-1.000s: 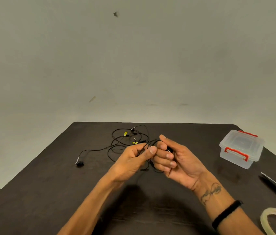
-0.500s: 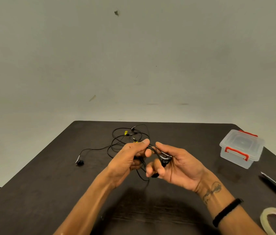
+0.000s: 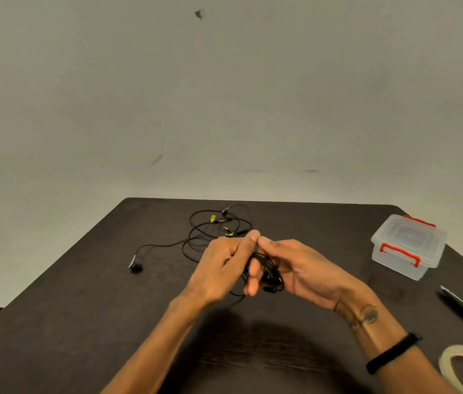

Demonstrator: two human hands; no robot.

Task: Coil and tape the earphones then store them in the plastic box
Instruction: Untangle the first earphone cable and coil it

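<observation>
Black earphones (image 3: 219, 226) lie tangled on dark table, one earbud trailing left, part of the cable bunched between both hands. Clear plastic box (image 3: 408, 245) with red latches sits closed, far right.

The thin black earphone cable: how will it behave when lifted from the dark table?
The thin black earphone cable probably is floppy, since it lies in loose loops. It seems light. Loops may tangle, because they cross each other.

left grip (image 3: 221, 265) curled, right grip (image 3: 295, 268) curled, thumbs touching
</observation>
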